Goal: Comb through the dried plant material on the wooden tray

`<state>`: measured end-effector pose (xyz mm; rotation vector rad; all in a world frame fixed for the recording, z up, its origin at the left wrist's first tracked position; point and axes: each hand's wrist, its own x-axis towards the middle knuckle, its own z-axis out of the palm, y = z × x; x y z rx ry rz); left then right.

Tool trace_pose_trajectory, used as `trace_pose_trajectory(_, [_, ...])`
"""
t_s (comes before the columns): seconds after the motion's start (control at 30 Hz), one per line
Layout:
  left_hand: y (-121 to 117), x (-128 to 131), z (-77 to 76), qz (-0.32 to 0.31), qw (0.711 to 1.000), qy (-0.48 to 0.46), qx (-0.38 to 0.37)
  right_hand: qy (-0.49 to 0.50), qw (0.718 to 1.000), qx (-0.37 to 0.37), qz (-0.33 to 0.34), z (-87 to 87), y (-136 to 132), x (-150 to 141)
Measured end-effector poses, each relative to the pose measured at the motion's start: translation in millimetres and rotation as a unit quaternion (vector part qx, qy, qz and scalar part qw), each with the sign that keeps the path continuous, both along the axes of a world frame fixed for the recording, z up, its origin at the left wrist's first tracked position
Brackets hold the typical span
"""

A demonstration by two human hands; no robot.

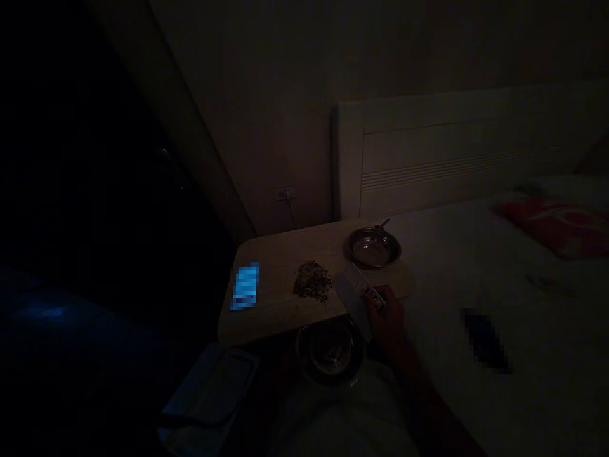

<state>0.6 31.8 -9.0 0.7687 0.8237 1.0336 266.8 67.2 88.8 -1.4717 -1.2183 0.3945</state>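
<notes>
My right hand (387, 317) is closed on a pale, flat, card-like piece (354, 289) with a row of marks along its upper edge; its exact kind is too dark to tell. The piece is tilted over the near right edge of a small wooden table (276, 254). Left of it lies a loose heap of small dark bits (312, 280). Below the table's near edge is a metal bowl (330, 349) with something dim inside. Another shallow metal bowl (373, 247) stands at the table's far right. My left hand cannot be made out in the dark.
A lit, blurred phone-like screen (245, 287) lies on the table's left. A clear plastic container (209, 393) is at lower left. The bed (442, 273) with a red-patterned cloth (556, 222) is to the right, below a pale headboard (428, 152). A wall socket (284, 193) holds a cable.
</notes>
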Motion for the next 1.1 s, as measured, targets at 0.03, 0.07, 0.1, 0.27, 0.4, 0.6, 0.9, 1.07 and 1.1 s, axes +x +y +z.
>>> trace_pose_trajectory(0.03, [-0.2, -0.6, 0.7, -0.002, 1.0, -0.002, 0.0, 0.0, 1.0, 0.0, -0.001, -0.3, 0.2, -0.3])
trace_pose_trajectory(0.07, [-0.6, -1.3, 2.0, -0.004, 1.0, -0.004, 0.002, 0.002, 1.0, 0.001, -0.001, -0.6, 0.3, -0.3])
trace_pose_trajectory(0.1, [-0.9, -2.1, 3.5, -0.01, 1.0, -0.003, 0.002, 0.005, 1.0, 0.003, -0.002, -0.7, 0.5, 0.0])
trace_pose_trajectory(0.27, [-1.5, -4.1, 1.5, -0.012, 1.0, 0.022, -0.017, 0.007, 1.0, -0.003, -0.017, 0.0, 0.9, 4.1])
trace_pose_trajectory(0.4, [-1.1, -3.8, -10.5, -0.018, 1.0, -0.021, -0.013, 0.003, 1.0, -0.001, -0.025, 0.7, 1.0, 7.5])
trace_pose_trajectory(0.6, [-2.1, -9.7, -12.6, 0.003, 0.999, 0.051, 0.007, 0.018, 0.998, 0.018, -0.053, 5.2, 2.7, 15.8])
trace_pose_trajectory(0.9, [-5.7, 2.2, 19.3, -0.004, 1.0, 0.029, 0.009, -0.013, 1.0, 0.003, -0.014, 11.3, 6.9, 20.2])
trace_pose_trajectory(1.07, [-3.8, 1.3, 17.8, 0.006, 0.999, 0.036, 0.009, 0.01, 1.0, -0.006, 0.011, 11.0, 5.4, 18.1])
trace_pose_trajectory(1.1, [-3.1, 1.7, 16.3, 0.005, 0.999, 0.032, 0.011, 0.012, 1.0, -0.005, 0.015, 11.0, 5.4, 18.1])
